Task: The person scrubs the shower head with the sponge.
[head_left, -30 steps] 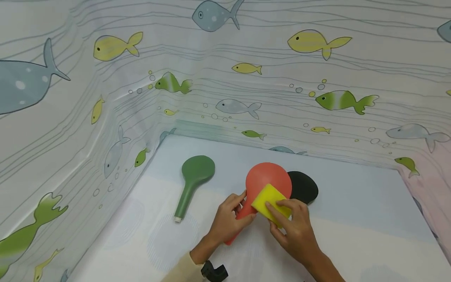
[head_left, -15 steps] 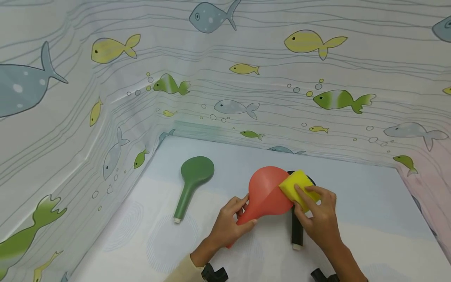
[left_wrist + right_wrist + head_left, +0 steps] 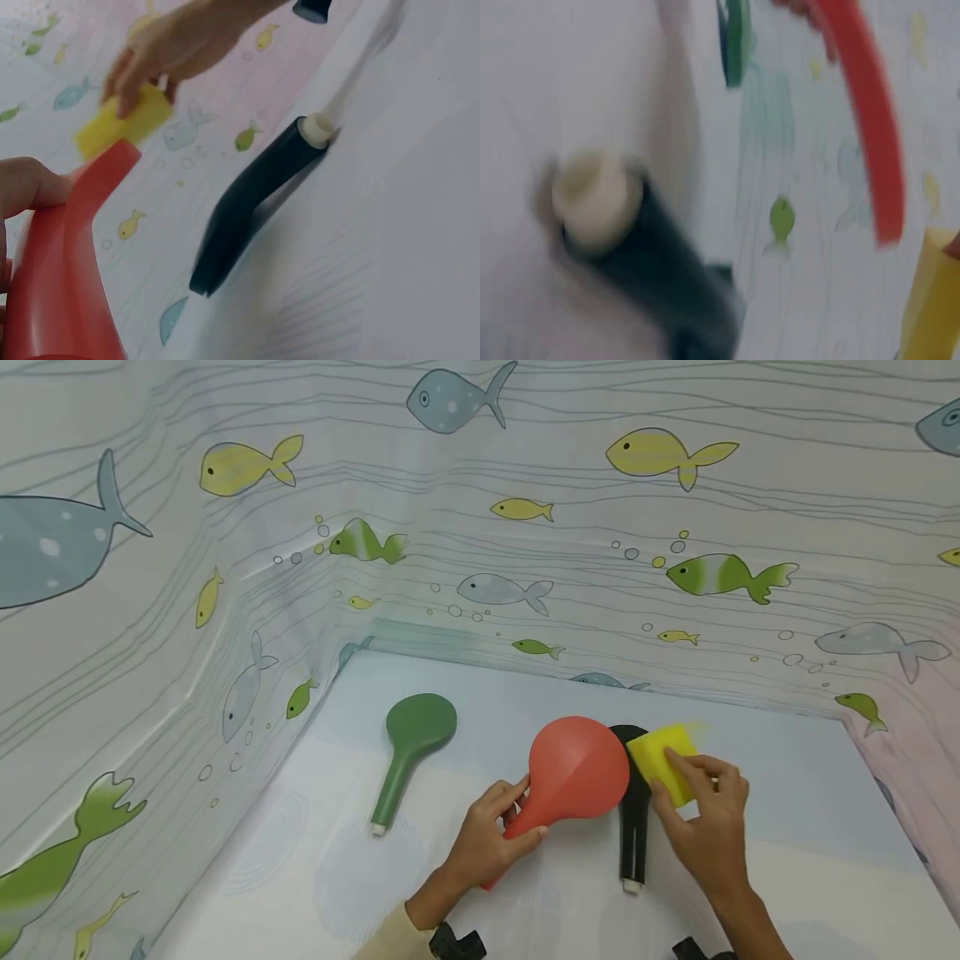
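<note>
My left hand (image 3: pixel 487 835) grips a red hand shower head (image 3: pixel 577 768) near its neck, raised off the table in the left wrist view. Between the thumb and fingers of my right hand (image 3: pixel 708 822) is a yellow sponge (image 3: pixel 667 764), just right of the red head and apart from it. A black shower head (image 3: pixel 633 835) lies beneath, its round end partly hidden by the red one and the sponge; its pale connector shows large in the right wrist view, blurred. The red shower head's edge (image 3: pixel 874 142) and the sponge (image 3: pixel 930 300) also appear there.
To the left, a green shower head (image 3: pixel 420 722) lies on the white cloth-covered table (image 3: pixel 300 843). Fish-patterned fabric (image 3: pixel 405 485) rises as walls behind and on the left, with a pinkish stretch at the right.
My right hand has moved the sponge from the red shower head's face rightward, off its edge. The red shower head has shifted slightly right, and the black handle has come into sight.
</note>
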Tool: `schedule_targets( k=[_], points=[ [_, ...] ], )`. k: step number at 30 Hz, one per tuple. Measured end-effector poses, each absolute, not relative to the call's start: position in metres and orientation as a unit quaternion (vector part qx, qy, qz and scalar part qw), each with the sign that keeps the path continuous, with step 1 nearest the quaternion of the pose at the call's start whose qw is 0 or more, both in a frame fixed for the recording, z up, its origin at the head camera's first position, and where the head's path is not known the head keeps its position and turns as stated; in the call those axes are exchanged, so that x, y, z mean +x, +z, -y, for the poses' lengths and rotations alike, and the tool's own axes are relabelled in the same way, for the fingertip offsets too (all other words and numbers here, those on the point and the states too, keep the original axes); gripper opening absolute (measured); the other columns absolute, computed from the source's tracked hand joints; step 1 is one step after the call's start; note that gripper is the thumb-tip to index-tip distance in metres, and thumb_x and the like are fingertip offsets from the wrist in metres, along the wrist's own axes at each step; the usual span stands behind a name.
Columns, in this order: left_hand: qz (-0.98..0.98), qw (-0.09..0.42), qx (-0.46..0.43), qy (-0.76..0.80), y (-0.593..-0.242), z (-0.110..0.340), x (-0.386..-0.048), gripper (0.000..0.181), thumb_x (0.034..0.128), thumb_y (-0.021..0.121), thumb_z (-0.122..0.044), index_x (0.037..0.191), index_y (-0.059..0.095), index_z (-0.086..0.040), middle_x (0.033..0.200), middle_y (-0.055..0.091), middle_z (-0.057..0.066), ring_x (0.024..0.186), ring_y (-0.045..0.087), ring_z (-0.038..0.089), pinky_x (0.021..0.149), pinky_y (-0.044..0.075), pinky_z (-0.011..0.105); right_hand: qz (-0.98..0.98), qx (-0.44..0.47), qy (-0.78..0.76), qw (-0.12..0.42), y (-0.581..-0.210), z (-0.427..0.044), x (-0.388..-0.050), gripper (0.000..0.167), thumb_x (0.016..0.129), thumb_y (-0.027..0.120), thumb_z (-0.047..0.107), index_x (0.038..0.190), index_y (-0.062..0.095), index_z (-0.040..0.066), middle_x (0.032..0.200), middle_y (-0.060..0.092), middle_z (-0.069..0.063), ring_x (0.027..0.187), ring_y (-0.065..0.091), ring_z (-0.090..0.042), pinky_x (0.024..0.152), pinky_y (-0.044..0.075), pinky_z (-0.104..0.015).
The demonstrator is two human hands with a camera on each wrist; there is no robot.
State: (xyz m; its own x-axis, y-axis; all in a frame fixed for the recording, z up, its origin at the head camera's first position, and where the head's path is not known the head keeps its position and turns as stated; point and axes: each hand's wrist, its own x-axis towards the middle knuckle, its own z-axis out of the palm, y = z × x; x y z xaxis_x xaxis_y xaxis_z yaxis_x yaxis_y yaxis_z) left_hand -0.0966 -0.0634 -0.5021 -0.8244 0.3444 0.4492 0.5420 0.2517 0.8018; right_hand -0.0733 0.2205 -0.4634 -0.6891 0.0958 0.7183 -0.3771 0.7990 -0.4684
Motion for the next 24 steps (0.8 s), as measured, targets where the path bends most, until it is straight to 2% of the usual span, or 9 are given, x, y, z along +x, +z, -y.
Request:
schedule_targets(
  k=[4,6,9,14,19,24],
  points=[
    [0.789,0.099,-0.279,-0.538,-0.504,0.063,-0.096,0.065,0.0820,0.081,-0.020,0.140,0.057,-0.004,0.097,0.060,-0.001,0.074,0.052,0.002,0.064,0.052,0.019,0.851,0.230,0.248,0.402,-0.461,-0.182,-0.060,0.043,0.099,0.051,0.040,0.120,0.073,0.009,0.114,0.060,-0.022,0.106,0.048,-0.039,0.091,0.037,-0.025],
    [0.791,0.106,-0.284,-0.531,-0.504,0.063,-0.096,0.064,0.0826,0.081,-0.021,0.139,0.057,-0.003,0.096,0.060,-0.001,0.073,0.051,0.002,0.063,0.051,0.018,0.844,0.287,0.217,0.398,-0.462,-0.165,-0.056,0.040,0.100,0.049,0.038,0.119,0.074,0.013,0.112,0.062,-0.019,0.106,0.051,-0.038,0.092,0.041,-0.033],
    [0.794,0.111,-0.293,-0.521,-0.505,0.063,-0.097,0.065,0.0832,0.082,-0.023,0.140,0.057,-0.004,0.097,0.059,-0.001,0.073,0.049,0.002,0.062,0.049,0.016,0.838,0.326,0.185,0.397,-0.464,-0.150,-0.055,0.036,0.100,0.048,0.034,0.117,0.075,0.017,0.109,0.064,-0.015,0.103,0.054,-0.037,0.087,0.044,-0.044],
    [0.798,0.109,-0.303,-0.510,-0.505,0.062,-0.095,0.067,0.0814,0.083,-0.019,0.140,0.056,-0.003,0.098,0.059,0.000,0.075,0.049,0.002,0.064,0.050,0.015,0.842,0.325,0.165,0.399,-0.462,-0.149,-0.060,0.037,0.100,0.045,0.031,0.115,0.075,0.015,0.107,0.064,-0.016,0.100,0.055,-0.038,0.080,0.047,-0.050],
    [0.805,0.112,-0.316,-0.489,-0.504,0.062,-0.094,0.070,0.0803,0.084,-0.018,0.141,0.054,-0.003,0.101,0.059,0.001,0.077,0.051,0.004,0.066,0.051,0.016,0.854,0.298,0.165,0.393,-0.457,-0.160,-0.066,0.040,0.100,0.044,0.033,0.116,0.075,0.013,0.108,0.062,-0.019,0.102,0.052,-0.040,0.079,0.050,-0.051],
    [0.813,0.113,-0.321,-0.472,-0.506,0.062,-0.092,0.071,0.0813,0.083,-0.021,0.143,0.053,-0.004,0.102,0.058,0.001,0.078,0.052,0.003,0.067,0.050,0.015,0.860,0.264,0.193,0.392,-0.456,-0.177,-0.076,0.044,0.101,0.044,0.035,0.116,0.074,0.007,0.110,0.059,-0.023,0.101,0.050,-0.042,0.080,0.044,-0.049]
  ],
)
